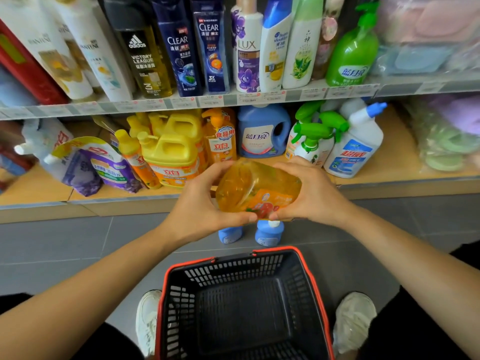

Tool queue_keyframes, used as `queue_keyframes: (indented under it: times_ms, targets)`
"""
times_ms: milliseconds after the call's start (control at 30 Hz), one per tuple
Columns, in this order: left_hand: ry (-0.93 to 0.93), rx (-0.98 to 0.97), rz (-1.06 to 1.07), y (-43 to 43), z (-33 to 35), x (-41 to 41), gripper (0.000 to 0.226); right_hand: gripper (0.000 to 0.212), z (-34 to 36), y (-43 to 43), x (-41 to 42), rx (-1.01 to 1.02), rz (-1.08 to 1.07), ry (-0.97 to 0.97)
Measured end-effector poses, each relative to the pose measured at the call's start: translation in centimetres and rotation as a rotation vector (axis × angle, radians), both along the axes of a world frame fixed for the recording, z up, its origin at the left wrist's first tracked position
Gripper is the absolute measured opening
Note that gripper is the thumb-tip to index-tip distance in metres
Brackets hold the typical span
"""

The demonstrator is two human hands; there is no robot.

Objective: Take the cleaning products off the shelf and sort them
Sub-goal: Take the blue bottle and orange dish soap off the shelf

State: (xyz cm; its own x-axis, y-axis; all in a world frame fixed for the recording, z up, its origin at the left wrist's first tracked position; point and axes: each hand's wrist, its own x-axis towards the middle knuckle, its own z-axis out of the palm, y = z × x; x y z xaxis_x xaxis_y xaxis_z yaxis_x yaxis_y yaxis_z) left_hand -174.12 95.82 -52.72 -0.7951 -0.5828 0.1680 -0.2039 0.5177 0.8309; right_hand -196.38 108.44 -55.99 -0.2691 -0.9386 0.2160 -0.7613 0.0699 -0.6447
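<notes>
An orange bottle of dish liquid (255,189) hangs in the air in front of the lower shelf (389,183), tipped on its side. My left hand (205,203) grips its left end and my right hand (309,193) grips its right end, fingers curled round it. On the lower shelf stand yellow dish-liquid jugs (171,154), an orange pump bottle (220,136), a blue detergent jug (262,131), green-trigger sprays (314,136), a white toilet-cleaner bottle (355,149) and refill pouches (104,162).
A black basket with a red rim (306,268) stands on the grey floor between my feet, nothing in it. Two blue bottles (267,232) stand on the floor below my hands. The upper shelf (181,102) holds shampoo and body-wash bottles.
</notes>
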Motion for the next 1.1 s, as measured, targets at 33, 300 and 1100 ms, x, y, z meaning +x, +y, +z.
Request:
queue_keyframes:
  times_ms: [33,300,1100]
  targets:
    - [0.014,-0.009,0.019,0.2,0.0,0.0,0.092,0.101,-0.1,0.0,0.2,-0.016,-0.012,-0.044]
    - [0.07,-0.302,-0.206,0.5,2.2,-0.1,0.082,0.087,-0.5,-0.1,3.9,-0.034,0.092,-0.592]
    - [0.169,0.265,-0.059,-0.3,0.1,-0.1,0.03,0.088,-1.4,0.0,4.7,-0.088,0.035,-0.341]
